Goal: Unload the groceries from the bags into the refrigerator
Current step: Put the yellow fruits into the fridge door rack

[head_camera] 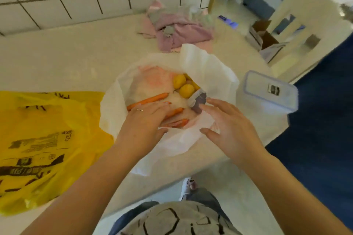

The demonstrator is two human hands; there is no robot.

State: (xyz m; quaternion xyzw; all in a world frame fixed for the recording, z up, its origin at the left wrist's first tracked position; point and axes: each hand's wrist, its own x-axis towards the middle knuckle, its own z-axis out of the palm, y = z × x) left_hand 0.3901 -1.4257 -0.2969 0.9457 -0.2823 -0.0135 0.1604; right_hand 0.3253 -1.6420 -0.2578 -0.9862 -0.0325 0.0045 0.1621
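Left hand point(146, 120) over carrots point(149, 100), seemingly touching.

- Mouth of the white bag point(208, 66) gapes wide, open from above, its far flap standing up at the back.
- Inside, left hand point(145, 120) lies flat over the carrots point(152, 99), covering that side.
- Yellow fruits point(183, 86) and a small dark container point(198, 101) crowd the far right corner.
- Right hand point(229, 128) hovers over the near rim.
- Lidded plastic box point(267, 95) stands just beside the bag's right flank.
- Yellow bag point(38, 139) lies flat on the left counter.
- Pink cloth point(177, 28) heaps up behind.
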